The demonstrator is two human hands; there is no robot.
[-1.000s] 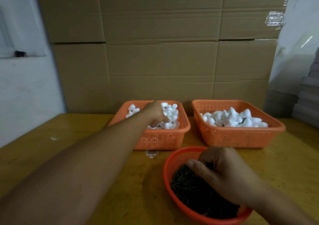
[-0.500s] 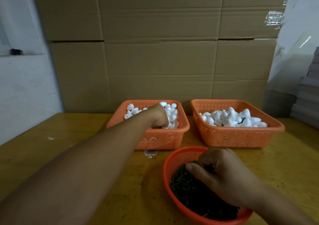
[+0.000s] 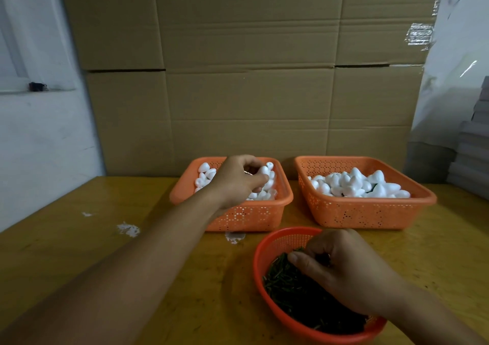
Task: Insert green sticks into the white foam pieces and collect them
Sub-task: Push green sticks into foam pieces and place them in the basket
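Left hand (image 3: 238,179) at 12 o'clock – fingers curled round one white foam piece (image 3: 263,170) above the left orange basket (image 3: 246,213) | right hand (image 3: 341,268) at 5 o'clock – fingertips pinching into the green sticks (image 3: 285,278) in the round red basket (image 3: 277,241) | right orange basket (image 3: 370,212) at 2 o'clock, heaped with foam

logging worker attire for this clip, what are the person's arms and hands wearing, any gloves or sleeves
No gloves show on the left hand or the right hand, and no sleeves: both forearms are uncovered as far as the frame reaches. No watch or wristband is visible. A small glint shows between the right hand's fingers, possibly a ring, but it is too unclear to tell.
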